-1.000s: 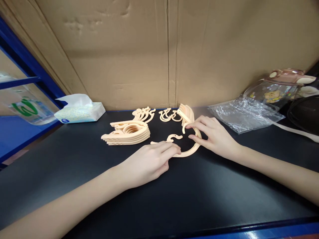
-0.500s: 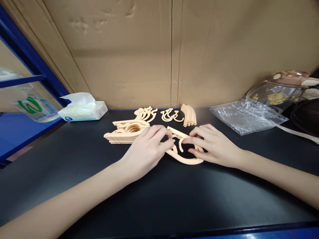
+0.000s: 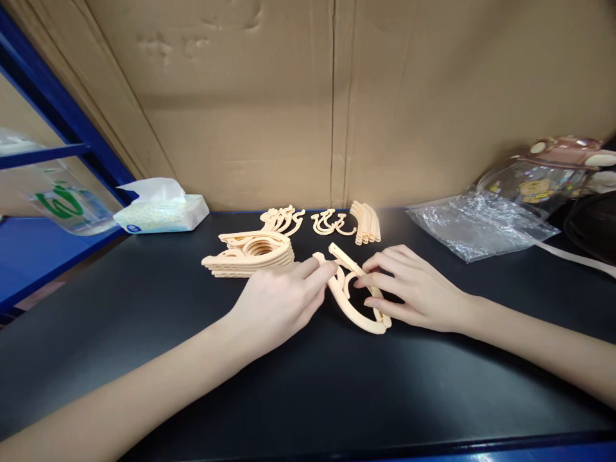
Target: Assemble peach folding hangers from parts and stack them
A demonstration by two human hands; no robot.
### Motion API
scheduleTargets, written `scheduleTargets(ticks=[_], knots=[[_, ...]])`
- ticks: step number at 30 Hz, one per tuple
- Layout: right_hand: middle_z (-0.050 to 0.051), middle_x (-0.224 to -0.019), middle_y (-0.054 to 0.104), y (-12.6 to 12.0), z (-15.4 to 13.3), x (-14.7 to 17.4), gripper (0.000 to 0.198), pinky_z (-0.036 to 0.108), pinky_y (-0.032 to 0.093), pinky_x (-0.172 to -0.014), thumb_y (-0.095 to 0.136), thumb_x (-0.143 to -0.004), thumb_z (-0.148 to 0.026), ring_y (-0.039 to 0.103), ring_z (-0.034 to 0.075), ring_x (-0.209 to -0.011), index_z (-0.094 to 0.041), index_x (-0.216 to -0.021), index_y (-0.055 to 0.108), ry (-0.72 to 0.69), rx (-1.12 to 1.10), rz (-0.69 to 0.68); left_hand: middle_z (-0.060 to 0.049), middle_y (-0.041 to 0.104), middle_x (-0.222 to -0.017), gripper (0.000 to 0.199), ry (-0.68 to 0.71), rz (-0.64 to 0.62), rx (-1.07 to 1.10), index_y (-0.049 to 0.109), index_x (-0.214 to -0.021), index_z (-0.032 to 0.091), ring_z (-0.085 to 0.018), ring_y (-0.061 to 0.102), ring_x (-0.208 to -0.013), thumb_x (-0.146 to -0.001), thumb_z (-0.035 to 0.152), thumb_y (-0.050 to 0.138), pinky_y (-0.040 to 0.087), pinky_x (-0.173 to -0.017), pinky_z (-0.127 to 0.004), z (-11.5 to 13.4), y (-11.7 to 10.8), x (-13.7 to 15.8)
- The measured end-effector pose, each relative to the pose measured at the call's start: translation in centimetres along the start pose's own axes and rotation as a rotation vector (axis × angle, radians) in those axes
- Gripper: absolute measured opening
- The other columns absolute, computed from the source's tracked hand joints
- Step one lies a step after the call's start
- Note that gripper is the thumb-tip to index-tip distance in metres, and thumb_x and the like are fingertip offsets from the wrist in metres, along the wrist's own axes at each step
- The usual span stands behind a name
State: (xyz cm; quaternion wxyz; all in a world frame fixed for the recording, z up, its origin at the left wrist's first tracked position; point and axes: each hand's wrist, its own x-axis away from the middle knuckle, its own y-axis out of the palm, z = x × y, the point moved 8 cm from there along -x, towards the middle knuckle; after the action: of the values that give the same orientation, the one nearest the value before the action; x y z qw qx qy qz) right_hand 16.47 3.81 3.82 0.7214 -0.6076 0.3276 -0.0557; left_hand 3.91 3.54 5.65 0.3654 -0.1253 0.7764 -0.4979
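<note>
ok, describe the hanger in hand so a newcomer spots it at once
On the black table, find the left hand and right hand near the middle. Between them is a pale peach hanger, folded in a narrow loop. Unlike the stack to its left and the loose parts behind, both hands are gripping it.

over the black table (image 3: 337,385), a pale peach hanger (image 3: 353,314) is partly folded, its two arms meeting at the near end and apart at the far end, a curved hook (image 3: 346,286) between them.
</note>
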Motion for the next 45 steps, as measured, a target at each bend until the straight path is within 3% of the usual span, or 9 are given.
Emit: scheduleTargets(ticks=[6, 10, 16, 21, 25, 32, 38, 42, 45], knots=[[0.009, -0.109, 0.057, 0.2, -0.4, 0.1, 0.029, 0.036, 0.04, -0.083, 0.045, -0.093, -0.037, 0.052, 0.019, -0.092, -0.02, -0.114, 0.058, -0.031, -0.066, -0.021, -0.003, 0.063, -0.094, 0.024, -0.15, -0.068, 0.29, 0.048, -0.113, 0.019, -0.016, 0.061, -0.077, -0.095, 0.027, 0.034, 0.044, -0.062, -0.026, -0.8, 0.3, -0.2], [0.011, -0.114, 0.056, 0.3, -0.9, 0.2, 0.032, 0.037, 0.042, -0.086, 0.048, -0.092, -0.038, 0.052, 0.02, -0.099, -0.021, -0.118, 0.056, -0.063, -0.072, -0.043, 0.002, 0.062, -0.085, 0.025, -0.292, -0.077, 0.414, 0.049, -0.103, 0.022, -0.015, 0.06, -0.068, -0.085, 0.039, 0.053, 0.044, -0.059, -0.026, -1.5, 0.6, 0.0], [0.012, -0.139, 0.043, 0.9, -0.6, 0.3, 0.054, 0.041, 0.039, -0.099, 0.046, -0.092, -0.044, 0.042, 0.023, -0.125, -0.02, -0.139, 0.036, -0.029, -0.071, -0.07, 0.005, 0.062, -0.081, 0.026, -0.374, -0.134, 0.526, 0.047, -0.104, 0.024, -0.014, 0.061, -0.067, -0.08, 0.027, 0.057, 0.045, -0.061, -0.026, -2.3, 1.6, 0.2], [0.012, -0.135, 0.049, 1.3, 0.8, 0.2, 0.055, 0.04, 0.044, -0.095, 0.036, -0.097, -0.036, 0.051, 0.021, -0.117, -0.015, -0.145, 0.019, 0.113, -0.023, -0.068, 0.0, 0.065, -0.095, 0.033, -0.307, -0.148, 0.439, 0.045, -0.112, 0.022, -0.015, 0.06, -0.065, -0.08, 0.02, 0.052, 0.044, -0.057, -0.026, -2.1, 1.6, 0.1], [0.009, -0.109, 0.064, 0.8, 2.0, 0.3, 0.042, 0.036, 0.046, -0.085, 0.038, -0.096, -0.024, 0.059, 0.02, -0.095, -0.012, -0.137, 0.038, 0.179, 0.135, 0.0, -0.002, 0.065, -0.103, 0.032, -0.218, -0.134, 0.384, 0.047, -0.113, 0.02, -0.018, 0.062, -0.081, -0.081, 0.016, 0.051, 0.046, -0.067, -0.028, -1.8, 1.6, 0.0], [0.007, -0.089, 0.06, 1.1, 3.3, 0.7, 0.028, 0.034, 0.039, -0.077, 0.043, -0.091, -0.014, 0.055, 0.02, -0.084, -0.014, -0.109, 0.064, 0.154, 0.278, -0.097, -0.002, 0.064, -0.091, 0.019, 0.007, -0.083, 0.212, 0.058, -0.1, 0.017, -0.017, 0.058, -0.084, -0.094, 0.017, 0.04, 0.044, -0.071, -0.028, -1.0, 1.2, -0.3], [0.004, -0.088, 0.059, 1.0, 4.2, 0.9, 0.029, 0.031, 0.036, -0.071, 0.043, -0.083, 0.0, 0.053, 0.017, -0.078, -0.018, -0.093, 0.063, 0.248, 0.261, -0.133, 0.0, 0.06, -0.103, 0.017, 0.142, -0.143, 0.314, 0.06, -0.091, 0.02, -0.016, 0.051, -0.094, -0.093, 0.017, 0.043, 0.041, -0.082, -0.029, 0.2, 1.4, -0.3], [0.002, -0.083, 0.058, 1.0, 4.8, 1.2, 0.021, 0.027, 0.038, -0.065, 0.042, -0.084, -0.004, 0.051, 0.016, -0.074, -0.017, -0.077, 0.056, 0.343, 0.17, -0.14, -0.001, 0.059, -0.106, 0.018, 0.126, -0.162, 0.295, 0.061, -0.092, 0.019, -0.017, 0.049, -0.096, -0.09, 0.012, 0.044, 0.041, -0.083, -0.031, -0.2, 1.8, -0.1], [0.002, -0.081, 0.058, 0.8, 4.4, 1.2, 0.018, 0.026, 0.039, -0.065, 0.04, -0.087, -0.009, 0.054, 0.015, -0.075, -0.018, -0.08, 0.055, 0.349, 0.063, -0.091, -0.003, 0.059, -0.105, 0.019, 0.12, -0.159, 0.241, 0.061, -0.094, 0.017, -0.02, 0.05, -0.096, -0.09, 0.012, 0.043, 0.04, -0.082, -0.034, -0.5, 2.0, -0.1]])
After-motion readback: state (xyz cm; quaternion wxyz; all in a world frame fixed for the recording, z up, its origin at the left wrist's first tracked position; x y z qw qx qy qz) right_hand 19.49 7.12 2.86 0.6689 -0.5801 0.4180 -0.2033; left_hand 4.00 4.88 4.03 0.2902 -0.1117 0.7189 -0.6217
